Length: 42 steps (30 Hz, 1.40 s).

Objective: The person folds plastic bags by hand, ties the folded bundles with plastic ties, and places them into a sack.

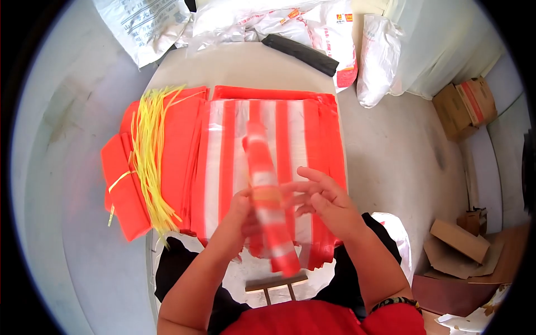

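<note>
A rolled bundle of red-and-white striped plastic bags (262,167) is held up in front of me, smeared by motion. My left hand (244,215) grips its middle from the left side. A yellowish band seems to cross the roll near that hand. My right hand (326,204) is just to the right of the roll with its fingers spread; whether a fingertip touches the roll is too blurred to tell. Beneath both hands lies a flat stack of striped plastic bags (230,131). Yellow ties (148,156) lie in a long bunch on plain red bags (181,139) to the left.
A folded red bundle with a yellow tie (127,187) rests at the table's left edge. Across the far end of the table (223,70) lies a black bar-shaped object (300,54), near white printed sacks (329,33). Cardboard boxes (460,245) stand on the floor at right.
</note>
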Each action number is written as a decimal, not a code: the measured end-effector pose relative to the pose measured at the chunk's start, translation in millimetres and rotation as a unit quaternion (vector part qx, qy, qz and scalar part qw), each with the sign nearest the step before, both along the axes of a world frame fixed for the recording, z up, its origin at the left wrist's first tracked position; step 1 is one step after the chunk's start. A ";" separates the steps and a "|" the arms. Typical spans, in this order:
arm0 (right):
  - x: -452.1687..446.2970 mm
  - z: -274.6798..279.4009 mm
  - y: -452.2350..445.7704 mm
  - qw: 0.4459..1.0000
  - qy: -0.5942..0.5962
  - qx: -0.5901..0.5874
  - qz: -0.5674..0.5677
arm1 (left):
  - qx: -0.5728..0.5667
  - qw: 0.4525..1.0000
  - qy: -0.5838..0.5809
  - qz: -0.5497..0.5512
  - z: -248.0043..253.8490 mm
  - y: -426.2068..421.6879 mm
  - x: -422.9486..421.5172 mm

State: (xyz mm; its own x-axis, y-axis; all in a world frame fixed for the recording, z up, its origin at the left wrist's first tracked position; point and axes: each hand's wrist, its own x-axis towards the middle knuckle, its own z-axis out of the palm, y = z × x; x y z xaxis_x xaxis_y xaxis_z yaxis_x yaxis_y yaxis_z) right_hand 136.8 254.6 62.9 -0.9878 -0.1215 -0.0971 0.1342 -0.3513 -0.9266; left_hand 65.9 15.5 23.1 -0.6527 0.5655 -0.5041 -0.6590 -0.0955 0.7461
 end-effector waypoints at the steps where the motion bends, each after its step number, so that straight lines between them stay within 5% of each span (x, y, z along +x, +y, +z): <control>1: -2.1 -4.6 -0.5 0.996 0.006 0.086 -0.021 | 0.073 0.995 -0.067 0.029 -6.1 -0.8 -1.0; 2: -7.5 -13.7 -1.9 0.984 0.013 0.170 -0.043 | 0.143 0.979 -0.133 0.057 -8.9 -1.9 -2.6; 6: -18.6 -33.8 -16.4 0.925 -0.044 0.378 -0.009 | -0.003 0.997 -0.032 0.064 -15.1 3.7 -0.8; 9: -20.1 -41.1 -31.5 0.977 -0.120 0.170 -0.040 | 0.006 0.999 -0.010 0.042 -9.9 8.5 3.4; 21: -15.0 -45.7 -23.8 0.978 -0.125 -0.007 -0.165 | -0.010 1.000 -0.019 0.008 -9.9 27.1 13.2; 27: -12.3 -36.0 -9.1 0.947 -0.095 -0.133 -0.276 | -0.072 0.987 0.062 -0.131 -4.6 38.1 19.0; 42: 0.2 -38.1 83.4 0.895 -0.110 -0.154 -0.404 | -0.158 0.936 0.091 -0.301 17.8 61.0 32.9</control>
State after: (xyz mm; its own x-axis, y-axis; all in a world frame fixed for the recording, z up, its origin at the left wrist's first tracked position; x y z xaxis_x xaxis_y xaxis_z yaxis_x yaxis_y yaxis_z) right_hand 137.0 338.0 24.7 -0.7256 0.5697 -0.3860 -0.1118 -0.6511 -0.7507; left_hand 98.9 76.6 40.9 -0.3546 0.6995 -0.6205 -0.3822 0.4972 0.7789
